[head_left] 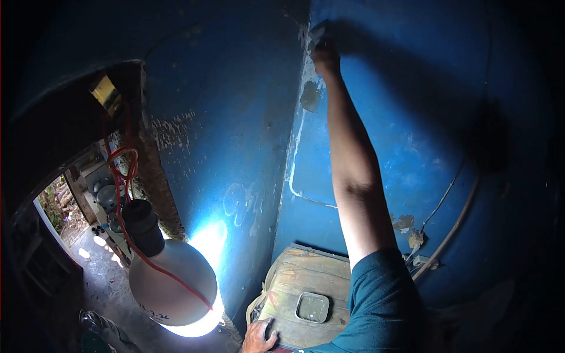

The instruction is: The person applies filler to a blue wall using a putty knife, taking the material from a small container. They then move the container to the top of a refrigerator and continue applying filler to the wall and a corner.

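Note:
High on the blue wall point(382, 88), close to the room's corner, my right hand point(326, 57) is closed on a small flat-bladed scraper point(319, 29). The scraper is dim and partly hidden by the hand. Its blade lies at a strip of pale, flaked paint; just below is a damp-looking grey patch point(310, 97). My left hand point(259, 336) rests at the near left edge of a worn wooden top point(288, 276), fingers apart, holding nothing. On that top stands a small square tub point(312, 307) with greyish contents.
A large lit bulb point(173, 282) hangs at the left on a red cord point(126, 159), near the wall. Beyond it are a doorway and pots point(107, 194). A socket point(416, 240) and a cable point(453, 241) are on the right wall.

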`<state>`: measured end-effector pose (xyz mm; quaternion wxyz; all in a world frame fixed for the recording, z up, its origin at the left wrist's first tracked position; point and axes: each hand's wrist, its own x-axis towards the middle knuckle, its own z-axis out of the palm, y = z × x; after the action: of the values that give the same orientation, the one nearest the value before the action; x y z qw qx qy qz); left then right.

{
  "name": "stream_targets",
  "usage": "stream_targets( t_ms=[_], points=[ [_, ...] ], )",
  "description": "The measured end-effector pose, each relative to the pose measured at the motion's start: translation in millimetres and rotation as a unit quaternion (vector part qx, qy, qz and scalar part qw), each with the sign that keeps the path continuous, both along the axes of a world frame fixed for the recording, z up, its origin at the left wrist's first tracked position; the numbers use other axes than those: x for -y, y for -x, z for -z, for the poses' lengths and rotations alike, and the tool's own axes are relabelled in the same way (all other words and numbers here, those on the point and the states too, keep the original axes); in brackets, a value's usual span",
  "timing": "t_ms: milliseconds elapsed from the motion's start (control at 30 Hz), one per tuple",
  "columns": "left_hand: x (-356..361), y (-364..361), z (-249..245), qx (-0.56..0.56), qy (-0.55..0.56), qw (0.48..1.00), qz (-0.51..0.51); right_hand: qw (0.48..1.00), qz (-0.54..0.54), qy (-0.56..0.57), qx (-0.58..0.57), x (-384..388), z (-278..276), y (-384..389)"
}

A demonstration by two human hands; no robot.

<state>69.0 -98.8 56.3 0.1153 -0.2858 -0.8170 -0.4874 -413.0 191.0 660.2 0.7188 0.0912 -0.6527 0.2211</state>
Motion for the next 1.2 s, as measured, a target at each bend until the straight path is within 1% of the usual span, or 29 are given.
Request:
stream_targets(
  t_ms=[33, 67, 100, 133, 167, 200, 233, 267, 300, 333, 367, 400, 433, 467, 500, 533, 600, 667, 733, 767, 867, 933, 1000, 1033, 1067, 1133, 1167, 1200],
  points=[
    [-1, 1, -7, 0.006, 0.01, 1.0, -0.003, 0.986, 0.083, -0.087, -0.119, -9, 5, 17],
    [-2, 0, -7, 0.006, 0.011, 1.0, -0.003, 0.986, 0.084, -0.086, -0.119, -4, 6, -4],
    [-2, 0, -5, 0.013, -0.038, 0.999, 0.02, 0.995, 0.022, -0.017, 0.098, -5, 12, -30],
    [-2, 0, -2, 0.021, -0.089, 0.995, 0.044, 0.949, -0.04, 0.054, 0.309, -4, 19, -60],
    [-2, 0, 5, 0.023, -0.088, 0.995, 0.047, 0.935, -0.053, 0.045, 0.349, 3, 27, -92],
    [-1, 0, 16, 0.004, -0.026, 1.0, 0.003, 0.955, -0.051, 0.024, 0.293, 10, 45, -116],
    [0, -5, 17, -0.013, 0.038, 0.998, -0.04, 0.97, -0.049, 0.004, 0.237, 14, 69, -137],
    [1, -6, 18, -0.011, 0.046, 0.998, -0.038, 0.969, -0.092, 0.02, 0.229, 20, 94, -165],
    [0, -5, 21, -0.015, 0.047, 0.998, -0.036, 0.952, -0.131, 0.057, 0.27, 22, 123, -192],
    [0, -5, 24, -0.018, 0.05, 0.998, -0.035, 0.934, -0.176, 0.084, 0.299, 14, 161, -203],
    [0, -7, 18, -0.015, 0.052, 0.998, -0.039, 0.884, -0.241, 0.152, 0.371, 21, 193, -247],
    [0, -10, 17, -0.012, 0.057, 0.998, -0.037, 0.839, -0.335, 0.213, 0.371, 25, 231, -281],
    [0, -9, 16, -0.017, 0.055, 0.998, -0.026, 0.808, -0.383, 0.247, 0.372, 21, 275, -302],
    [1, -7, 17, -0.022, 0.054, 0.998, -0.016, 0.789, -0.419, 0.247, 0.375, 17, 316, -326],
    [1, -6, 21, -0.019, 0.05, 0.998, -0.011, 0.774, -0.429, 0.278, 0.374, 14, 357, -350],
    [1, -4, 21, -0.02, 0.053, 0.998, -0.014, 0.75, -0.441, 0.318, 0.377, 16, 385, -377],
    [1, -5, 23, -0.019, 0.071, 0.997, 0.003, 0.695, -0.437, 0.429, 0.378, 14, 448, -423],
    [1, -5, 18, -0.002, 0.077, 0.997, 0.023, 0.669, -0.402, 0.498, 0.378, 16, 483, -465],
    [1, -8, 17, 0.013, 0.109, 0.994, 0.03, 0.667, -0.393, 0.503, 0.385, 10, 495, -500],
    [1, -10, 19, 0.03, 0.108, 0.993, 0.03, 0.663, -0.377, 0.518, 0.387, 7, 495, -515],
    [-2, -7, 30, -0.02, 0.089, 0.996, 0.02, 0.676, -0.337, 0.51, 0.413, -8, 499, -553],
    [-3, 0, 26, -0.014, 0.103, 0.994, 0.03, 0.663, -0.304, 0.509, 0.457, -14, 494, -570],
    [-5, -1, 22, -0.004, 0.113, 0.993, 0.041, 0.667, -0.25, 0.481, 0.512, -19, 501, -592],
    [-7, 0, 17, 0.012, 0.137, 0.99, 0.045, 0.67, -0.249, 0.479, 0.509, -20, 508, -601],
    [-10, 1, 12, 0.028, 0.135, 0.989, 0.048, 0.668, -0.247, 0.482, 0.51, -22, 517, -605],
    [-17, 6, 7, 0.023, 0.133, 0.989, 0.053, 0.714, -0.203, 0.383, 0.549, -23, 534, -613],
    [-23, 10, 5, 0.026, 0.136, 0.989, 0.057, 0.731, -0.188, 0.35, 0.554, -22, 537, -613],
    [-29, 13, 4, 0.035, 0.135, 0.988, 0.065, 0.729, -0.185, 0.355, 0.555, -19, 536, -611]
  ],
)
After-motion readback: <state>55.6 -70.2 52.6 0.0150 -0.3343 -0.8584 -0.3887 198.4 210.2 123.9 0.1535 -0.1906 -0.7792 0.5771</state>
